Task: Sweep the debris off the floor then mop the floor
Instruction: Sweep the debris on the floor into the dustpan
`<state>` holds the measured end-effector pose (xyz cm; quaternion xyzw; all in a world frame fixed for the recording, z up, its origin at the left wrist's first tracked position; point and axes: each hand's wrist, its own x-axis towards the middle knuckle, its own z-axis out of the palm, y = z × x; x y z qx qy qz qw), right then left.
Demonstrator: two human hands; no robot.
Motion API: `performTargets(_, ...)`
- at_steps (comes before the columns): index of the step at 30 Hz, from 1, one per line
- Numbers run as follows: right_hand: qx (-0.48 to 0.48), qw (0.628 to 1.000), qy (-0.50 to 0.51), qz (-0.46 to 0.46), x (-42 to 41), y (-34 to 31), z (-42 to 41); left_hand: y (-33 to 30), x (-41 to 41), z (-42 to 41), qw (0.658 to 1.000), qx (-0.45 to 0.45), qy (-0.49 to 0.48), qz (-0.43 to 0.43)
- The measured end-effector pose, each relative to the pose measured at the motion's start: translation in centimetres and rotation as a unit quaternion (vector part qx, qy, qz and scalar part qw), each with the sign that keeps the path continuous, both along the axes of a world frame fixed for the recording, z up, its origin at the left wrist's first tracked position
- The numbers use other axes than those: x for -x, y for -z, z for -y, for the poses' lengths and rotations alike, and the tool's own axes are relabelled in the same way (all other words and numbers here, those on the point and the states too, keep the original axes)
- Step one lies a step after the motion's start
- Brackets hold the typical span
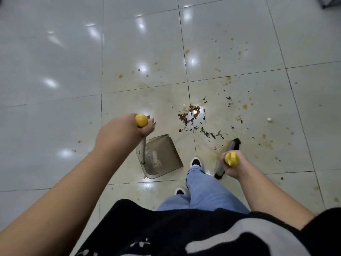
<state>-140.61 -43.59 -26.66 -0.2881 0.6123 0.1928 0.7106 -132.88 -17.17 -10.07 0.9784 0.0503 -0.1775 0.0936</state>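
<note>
Gripping dustpan handle (141,120), broom handle (232,159).

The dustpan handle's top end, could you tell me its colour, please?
Yellow, on the dustpan handle; head view.

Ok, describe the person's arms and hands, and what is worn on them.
Both forearms are bare to above the elbow. The left hand and right hand wear no gloves, and no rings, watch or bands show. A black sleeve ends at the right upper arm. The top is black with pale grey shapes.

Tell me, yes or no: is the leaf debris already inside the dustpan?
No; the leaf debris lies on the tiles beyond the dustpan.
</note>
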Motion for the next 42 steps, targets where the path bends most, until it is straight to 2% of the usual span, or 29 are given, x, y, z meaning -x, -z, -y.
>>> performTargets(6, -0.054, 0.997, -0.046, 0.008, -4.8, 0.4, -2.4, -0.2, -4.2, 2.4, 0.999, -0.03, 0.028, -0.01)
performTargets(15, -0.1, 0.994, -0.027, 0.021, -8.2, 0.2, -0.6, 0.6, -6.4, 4.6, 0.998, -0.039, 0.031, -0.029)
performTargets(23, -0.228, 0.971, 0.075, 0.001, -7.3, 0.2, 2.2, 0.8, -7.0, 4.2, 0.999, -0.04, 0.035, -0.006)
performTargets(28, -0.285, 0.947, 0.136, 0.059, -6.6, 1.4, 5.1, 1.3, -6.2, 4.3, 0.999, -0.027, 0.028, -0.01)
performTargets(31, -0.335, 0.926, 0.162, 0.057, -5.3, 1.8, 7.6, 1.2, -5.6, 3.8, 0.999, -0.028, 0.022, -0.011)
performTargets(35, -0.309, 0.95, 0.045, 0.028, -4.6, -0.2, 10.5, 0.8, -5.8, 3.6, 0.999, -0.027, 0.01, -0.02)
performTargets(37, -0.256, 0.967, -0.01, -0.002, -4.9, -1.1, 10.5, 0.6, -6.2, 3.6, 1.0, -0.022, 0.006, -0.014)
performTargets(42, -0.201, 0.979, -0.027, -0.022, -6.5, -2.0, 7.6, 0.7, -6.2, 4.3, 0.999, -0.02, 0.019, -0.027)
